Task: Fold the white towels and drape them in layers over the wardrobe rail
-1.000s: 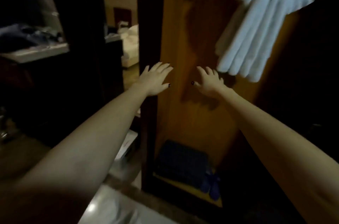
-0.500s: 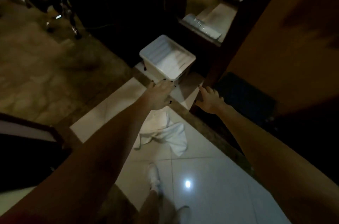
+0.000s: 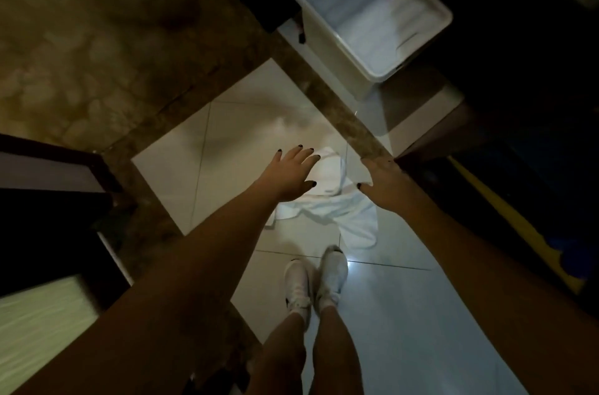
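On the pale floor tiles, just ahead of a pair of white shoes, a crumpled white towel lies in a loose heap. Both hands reach down over it with fingers straight and spread, holding nothing: the left hand above its far left part, the right hand at its right edge. Whether either touches the cloth cannot be told. Farther off, a white plastic tub stands open.
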{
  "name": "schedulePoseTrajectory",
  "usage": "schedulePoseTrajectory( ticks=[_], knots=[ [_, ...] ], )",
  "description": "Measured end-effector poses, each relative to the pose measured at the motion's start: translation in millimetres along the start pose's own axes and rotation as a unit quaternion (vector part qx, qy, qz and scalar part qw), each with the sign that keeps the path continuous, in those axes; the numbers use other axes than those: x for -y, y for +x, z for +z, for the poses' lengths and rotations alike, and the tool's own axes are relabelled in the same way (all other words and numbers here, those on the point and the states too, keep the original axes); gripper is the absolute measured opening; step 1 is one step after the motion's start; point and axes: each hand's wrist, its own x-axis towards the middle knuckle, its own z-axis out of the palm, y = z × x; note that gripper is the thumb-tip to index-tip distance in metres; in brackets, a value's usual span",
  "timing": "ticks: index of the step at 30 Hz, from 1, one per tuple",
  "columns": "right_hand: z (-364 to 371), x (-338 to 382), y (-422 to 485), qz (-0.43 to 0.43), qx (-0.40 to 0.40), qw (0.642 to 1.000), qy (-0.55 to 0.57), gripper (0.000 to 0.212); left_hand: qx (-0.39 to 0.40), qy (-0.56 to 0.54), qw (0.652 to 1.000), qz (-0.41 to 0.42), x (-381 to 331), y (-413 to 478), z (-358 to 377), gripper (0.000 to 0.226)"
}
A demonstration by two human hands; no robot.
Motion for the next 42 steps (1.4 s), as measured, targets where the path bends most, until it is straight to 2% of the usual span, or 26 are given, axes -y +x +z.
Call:
schedulePoseTrajectory(
  ticks=[5,11,14,18,22,26,28,31,33,37,40,42],
  knots=[
    [74.1,-43.6,78.3,-0.013,-0.001,0.999,-0.046,0.062,0.002,-0.054,0.998,-0.036,21.2,73.1,96.9,0.064],
    [174.2,-84.4,158.3,0.011,0.031,0.998,0.054,0.056,0.021,-0.124,0.991,-0.054,28.8,141.0,220.8,0.063],
    [218.9,-90.0,195.0,0.013,0.023,0.992,0.124,0.051,-0.008,-0.174,0.982,-0.07,33.6,176.2,270.8,0.059],
    [260.5,-91.1,235.2,0.013,0.011,0.991,0.133,0.049,-0.029,-0.233,0.967,-0.094,38.4,215.2,314.8,0.06],
    [282.0,-98.2,262.2,0.031,0.001,0.979,0.202,0.047,-0.02,-0.268,0.958,-0.102,46.3,239.2,343.8,0.061],
    [275.6,-101.0,264.8,-0.014,-0.013,0.99,0.137,0.027,-0.043,-0.276,0.955,-0.103,49.9,239.1,345.3,0.049],
    [264.5,-90.4,255.0,-0.057,-0.033,0.992,0.109,0.024,-0.041,-0.28,0.954,-0.098,49.2,233.2,336.0,0.037],
    [245.7,-70.7,227.8,-0.092,-0.071,0.98,0.159,0.02,-0.076,-0.327,0.935,-0.117,44.3,218.6,308.5,0.022],
    [231.1,-61.4,205.9,-0.08,-0.095,0.974,0.192,0.018,-0.083,-0.36,0.921,-0.122,38.5,201.0,286.9,0.024],
    [188.5,-47.2,148.6,-0.03,-0.152,0.956,0.251,0.017,-0.08,-0.366,0.917,-0.135,22.9,149.0,245.1,0.019],
    [148.1,-34.9,100.8,-0.044,-0.201,0.948,0.242,0.016,-0.099,-0.39,0.906,-0.13,7.8,107.5,201.0,0.017],
    [114.6,-22.3,69.7,-0.047,-0.2,0.948,0.243,0.017,-0.094,-0.408,0.9,-0.123,-2.4,85.2,163.7,0.016]
  ],
)
